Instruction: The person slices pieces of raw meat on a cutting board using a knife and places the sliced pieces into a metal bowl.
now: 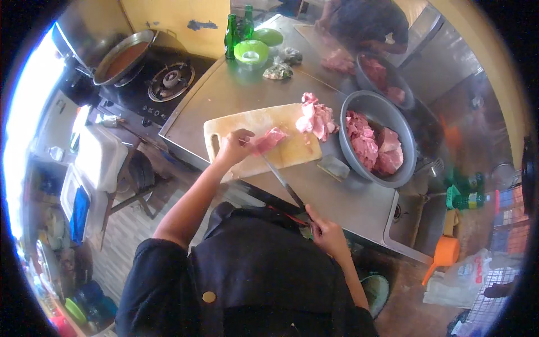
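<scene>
My left hand [234, 146] grips the left end of a piece of raw meat [270, 140] on the pale cutting board [244, 120]. In my right hand [329, 236] is the dark handle of a kitchen knife [283, 180]. Its blade points up and left, with the tip by the meat near my left fingers; whether it touches the meat I cannot tell. Several cut pieces of raw meat [316, 119] are heaped at the board's right end. Beside them stands a grey plastic basin [344, 141] holding small pieces and larger chunks of meat.
A whetstone-like block [333, 167] lies between board and basin. Green bottles [230, 37], a green-lidded container [251, 52] and a bagged item [278, 70] stand behind. Left is a gas stove [145, 94] with a pan of brownish liquid [126, 59]; right, a sink [410, 221]. The steel wall mirrors the scene.
</scene>
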`<state>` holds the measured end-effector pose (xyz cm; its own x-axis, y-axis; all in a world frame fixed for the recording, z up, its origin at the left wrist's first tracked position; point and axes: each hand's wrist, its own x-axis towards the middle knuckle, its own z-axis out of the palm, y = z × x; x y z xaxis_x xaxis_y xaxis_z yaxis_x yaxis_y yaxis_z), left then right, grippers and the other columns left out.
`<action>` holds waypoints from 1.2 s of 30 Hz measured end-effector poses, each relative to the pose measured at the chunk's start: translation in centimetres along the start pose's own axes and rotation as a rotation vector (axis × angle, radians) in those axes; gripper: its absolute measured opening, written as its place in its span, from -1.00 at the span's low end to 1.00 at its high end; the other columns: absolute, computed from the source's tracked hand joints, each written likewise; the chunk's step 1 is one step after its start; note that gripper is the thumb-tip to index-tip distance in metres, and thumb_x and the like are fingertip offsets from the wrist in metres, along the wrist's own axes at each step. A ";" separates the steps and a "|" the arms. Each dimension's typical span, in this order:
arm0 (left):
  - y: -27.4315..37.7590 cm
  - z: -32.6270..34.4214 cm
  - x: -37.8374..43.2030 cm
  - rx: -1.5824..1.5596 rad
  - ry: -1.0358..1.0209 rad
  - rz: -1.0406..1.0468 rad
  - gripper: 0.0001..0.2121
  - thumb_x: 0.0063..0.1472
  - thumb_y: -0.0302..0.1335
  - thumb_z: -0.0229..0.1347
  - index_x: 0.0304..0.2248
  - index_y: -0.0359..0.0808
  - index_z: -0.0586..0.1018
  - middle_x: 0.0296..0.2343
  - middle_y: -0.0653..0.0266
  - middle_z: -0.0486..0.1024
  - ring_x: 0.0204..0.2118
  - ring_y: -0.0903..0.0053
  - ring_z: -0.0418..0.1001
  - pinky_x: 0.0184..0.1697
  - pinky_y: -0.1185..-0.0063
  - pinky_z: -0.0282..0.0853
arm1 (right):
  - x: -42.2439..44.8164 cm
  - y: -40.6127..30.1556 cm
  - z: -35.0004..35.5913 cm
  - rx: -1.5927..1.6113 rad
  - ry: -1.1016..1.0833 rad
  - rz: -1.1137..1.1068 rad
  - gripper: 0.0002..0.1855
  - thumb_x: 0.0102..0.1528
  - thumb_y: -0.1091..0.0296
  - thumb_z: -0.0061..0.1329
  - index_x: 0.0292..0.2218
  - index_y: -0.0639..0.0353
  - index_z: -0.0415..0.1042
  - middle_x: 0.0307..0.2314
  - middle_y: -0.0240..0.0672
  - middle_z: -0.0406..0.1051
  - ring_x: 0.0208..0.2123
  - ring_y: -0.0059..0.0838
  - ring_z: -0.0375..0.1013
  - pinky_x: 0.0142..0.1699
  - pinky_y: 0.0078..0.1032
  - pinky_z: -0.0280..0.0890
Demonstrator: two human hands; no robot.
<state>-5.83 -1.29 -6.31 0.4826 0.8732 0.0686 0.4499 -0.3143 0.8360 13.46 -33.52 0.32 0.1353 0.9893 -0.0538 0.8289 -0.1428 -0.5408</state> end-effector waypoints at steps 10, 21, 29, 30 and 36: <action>1.9 0.3 -1.1 0.037 0.078 -0.069 -0.56 -0.05 -0.50 0.18 -0.09 -0.30 0.45 -0.52 0.13 0.57 -0.44 0.37 0.56 -0.30 0.50 0.46 | 4.7 -1.5 3.1 0.110 -0.032 0.127 -0.42 0.09 0.50 -0.09 0.15 -0.08 0.23 -0.20 0.09 0.42 -0.21 0.09 0.44 -0.10 -0.22 0.33; 2.9 2.1 -2.2 -0.187 0.272 0.135 -0.58 -0.04 -0.61 0.16 -0.12 -0.31 0.41 -0.59 0.22 0.54 -0.53 0.55 0.53 -0.43 0.59 0.44 | 12.8 -3.1 5.7 0.133 -0.072 0.094 -0.41 0.11 0.46 -0.14 0.17 -0.11 0.16 -0.35 0.18 0.42 -0.36 0.18 0.44 -0.27 -0.06 0.32; 2.3 -3.2 1.7 -0.506 0.462 0.026 -0.67 0.09 -0.56 0.18 -0.16 -0.49 0.44 -0.55 0.21 0.53 -0.49 0.61 0.50 -0.40 0.66 0.41 | 6.5 -0.8 4.2 0.328 -0.015 0.051 -0.45 0.12 0.49 -0.11 0.14 -0.10 0.24 -0.18 0.09 0.40 -0.19 0.11 0.43 -0.06 -0.27 0.30; 4.1 -3.5 2.4 -0.553 0.419 0.042 -0.70 0.11 -0.54 0.18 -0.18 -0.51 0.46 -0.54 0.20 0.53 -0.48 0.61 0.49 -0.40 0.66 0.41 | 5.6 -0.8 3.4 0.342 -0.024 0.046 -0.45 0.12 0.48 -0.11 0.14 -0.10 0.24 -0.18 0.08 0.40 -0.20 0.10 0.43 -0.06 -0.27 0.30; 15.4 1.6 3.9 -0.593 0.028 0.158 -0.81 0.17 -0.53 0.10 -0.25 -0.48 0.58 -0.42 0.20 0.58 -0.38 0.63 0.51 -0.28 0.65 0.44 | 3.3 0.8 3.9 0.258 0.063 -0.092 -0.41 0.10 0.47 -0.09 0.17 -0.09 0.19 -0.15 0.00 0.41 -0.19 0.01 0.44 -0.04 -0.27 0.31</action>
<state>4.16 -3.30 5.94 0.4858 0.8448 0.2243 -0.1239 -0.1875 0.9744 12.48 -30.31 -3.58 0.1058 0.9929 0.0538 0.6746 -0.0319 -0.7375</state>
